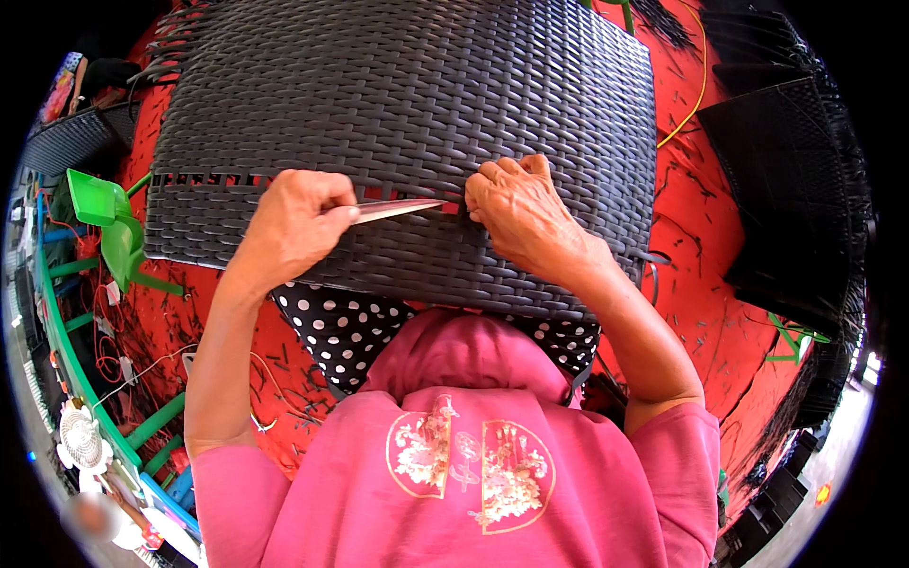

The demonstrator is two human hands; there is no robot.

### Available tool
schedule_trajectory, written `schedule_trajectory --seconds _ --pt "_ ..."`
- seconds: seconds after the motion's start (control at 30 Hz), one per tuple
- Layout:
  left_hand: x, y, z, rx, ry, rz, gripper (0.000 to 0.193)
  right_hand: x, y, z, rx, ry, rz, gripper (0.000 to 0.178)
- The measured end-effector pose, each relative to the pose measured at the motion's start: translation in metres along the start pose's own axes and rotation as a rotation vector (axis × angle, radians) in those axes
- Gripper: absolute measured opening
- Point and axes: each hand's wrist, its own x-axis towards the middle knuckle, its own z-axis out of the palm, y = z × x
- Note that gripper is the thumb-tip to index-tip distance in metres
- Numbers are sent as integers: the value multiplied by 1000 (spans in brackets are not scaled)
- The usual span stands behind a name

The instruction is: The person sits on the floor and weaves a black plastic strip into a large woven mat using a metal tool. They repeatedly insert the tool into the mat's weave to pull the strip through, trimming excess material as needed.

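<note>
A large dark grey woven panel (407, 104) of flat plastic-like strips lies across my lap. My left hand (295, 225) is closed on a slim, silvery pointed blade (402, 208); its handle end is hidden in my fist. The blade lies along the weave with its tip pointing right, beside a narrow gap where red shows through. Just right of that tip, my right hand (525, 216) is closed with bent fingers pressed at the weave. What its fingers grip is hidden. Left of my left hand, a row of small openings (213, 179) runs through the panel.
Dark cut scraps litter the red floor (686, 284). A bright green plastic chair (118, 227) stands at left, beside green tubing (156, 417). Another dark woven piece (776, 180) stands at right. A yellow cord (701, 85) crosses the floor. A white fan (83, 437) is at lower left.
</note>
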Motion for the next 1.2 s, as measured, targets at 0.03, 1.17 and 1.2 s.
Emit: schedule_trajectory --seconds 0.03,1.17,1.2 --pt "-4 1 -7 3 1 -38 12 2 -1 -4 8 15 -29 13" --pt "50 -9 -3 8 -318 38 11 -8 -17 -14 814 10 580 23" --pt "51 -10 -3 -11 -328 22 11 -7 -18 -14 774 -34 614 23"
